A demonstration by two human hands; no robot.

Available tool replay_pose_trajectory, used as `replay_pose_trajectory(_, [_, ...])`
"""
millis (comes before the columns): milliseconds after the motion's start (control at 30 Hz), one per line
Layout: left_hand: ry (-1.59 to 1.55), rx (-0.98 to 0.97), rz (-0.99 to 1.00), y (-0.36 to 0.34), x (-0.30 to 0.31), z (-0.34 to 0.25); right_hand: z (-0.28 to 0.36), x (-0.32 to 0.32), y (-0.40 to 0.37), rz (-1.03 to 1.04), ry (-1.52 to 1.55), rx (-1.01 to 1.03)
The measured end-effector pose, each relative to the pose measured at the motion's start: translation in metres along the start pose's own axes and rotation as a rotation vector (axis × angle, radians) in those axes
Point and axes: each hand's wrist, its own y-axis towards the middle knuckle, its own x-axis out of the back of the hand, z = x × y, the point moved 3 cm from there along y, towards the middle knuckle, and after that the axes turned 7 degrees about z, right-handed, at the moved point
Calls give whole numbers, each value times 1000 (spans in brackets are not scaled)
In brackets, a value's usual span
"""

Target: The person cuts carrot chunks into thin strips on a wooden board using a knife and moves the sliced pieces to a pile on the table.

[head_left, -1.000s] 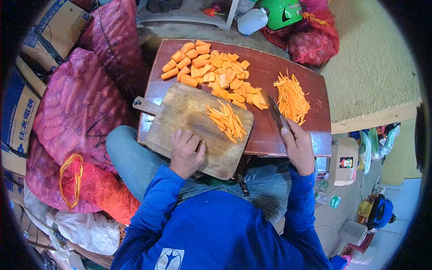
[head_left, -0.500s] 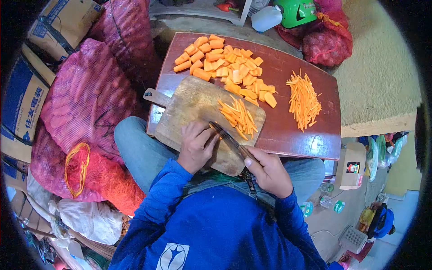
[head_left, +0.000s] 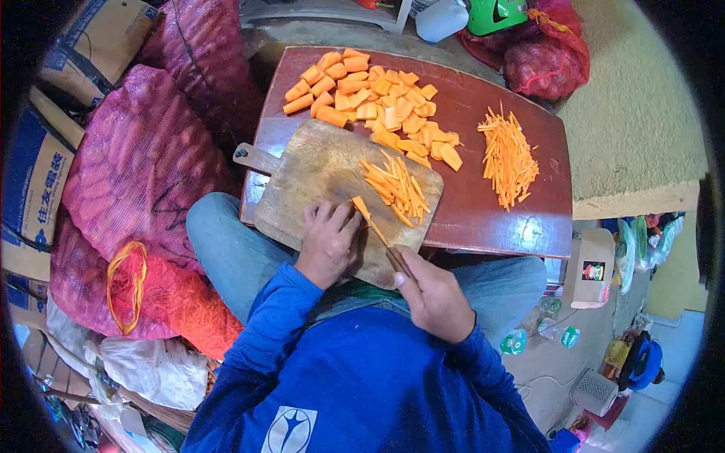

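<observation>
A wooden cutting board [head_left: 302, 181] lies tilted across the table's near edge and my lap. My right hand [head_left: 436, 294] grips the handle of a knife [head_left: 389, 251], its blade pointing up and left over the board. A thin carrot strip [head_left: 360, 207] lies along the blade's tip. Just left of the blade, my left hand [head_left: 330, 240] presses down with curled fingers on a carrot piece that is mostly hidden beneath them. Beyond the knife, a small pile of carrot strips [head_left: 398, 189] rests on the board's right part.
On the red-brown table [head_left: 483, 234] are carrot chunks [head_left: 325, 87], flat carrot slices [head_left: 404, 109] and a heap of carrot sticks [head_left: 507, 158]. Mesh sacks [head_left: 143, 166] and cardboard boxes [head_left: 38, 181] crowd the left. A concrete ledge [head_left: 634, 113] stands at right.
The knife has turned so its narrow edge faces me, and a carrot strip now shows beside its tip. My right hand has shifted slightly left. The view has moved a little.
</observation>
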Motion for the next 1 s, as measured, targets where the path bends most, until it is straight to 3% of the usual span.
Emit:
replay_pose_trajectory(267, [21,-74,51,-3,-3,5,13,-10,0,39,-138,-108])
replay_pose_trajectory(467, [5,-39,4,-1,-4,3,1,-6,42,76,-168,-34])
replay_pose_trajectory(667, [-52,42,-22,-3,-3,4,9,-8,21,-17,-135,57])
replay_pose_trajectory(1000, [16,20,-30,-7,-9,8,2,-12,34,79,-131,-44])
